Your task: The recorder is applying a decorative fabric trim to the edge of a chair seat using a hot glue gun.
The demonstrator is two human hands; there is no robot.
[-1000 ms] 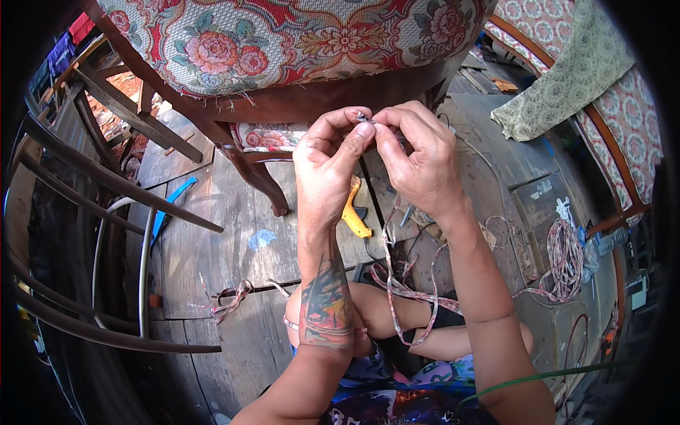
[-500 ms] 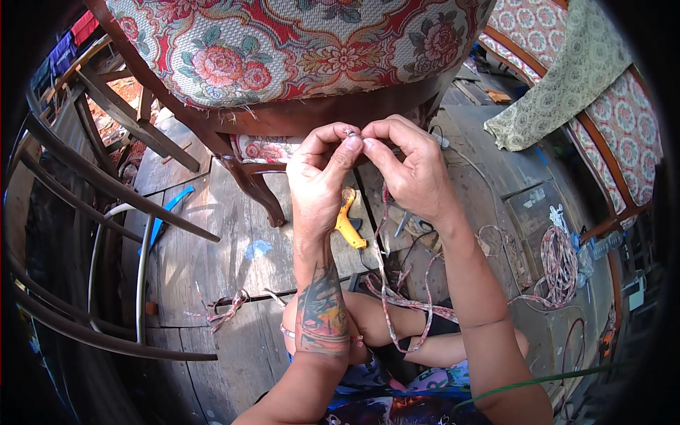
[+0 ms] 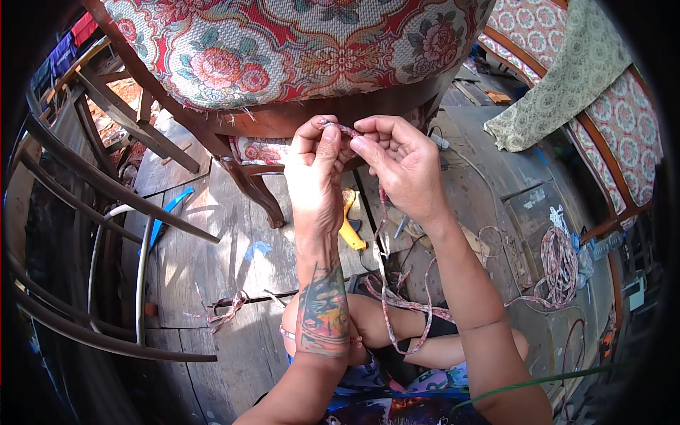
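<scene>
Red-and-white fabric-covered piping cord (image 3: 384,297) has its end raised in front of the upholstered chair. My left hand (image 3: 312,170) pinches the tip between thumb and fingers. A short way along it, my right hand (image 3: 407,166) pinches the same cord, and a short stretch shows between the two. From my right hand the cord hangs down and loops over my crossed legs. The chair (image 3: 283,57) has floral woven fabric with a frayed lower edge and a dark wood frame. Below my hands, a yellow glue gun (image 3: 351,230) lies on the floor, partly hidden by my left wrist.
A coil of similar cord (image 3: 558,265) lies at the right. Metal chair legs (image 3: 117,184) jut in from the left, near a blue strip (image 3: 166,216). A patterned cloth (image 3: 567,78) drapes over another upholstered seat at far right. Cord scraps (image 3: 228,309) lie on the planks (image 3: 212,262).
My hands have moved slightly apart, so a short stretch of cord now shows between them. Fingertips that were close together now pinch separate spots on it.
</scene>
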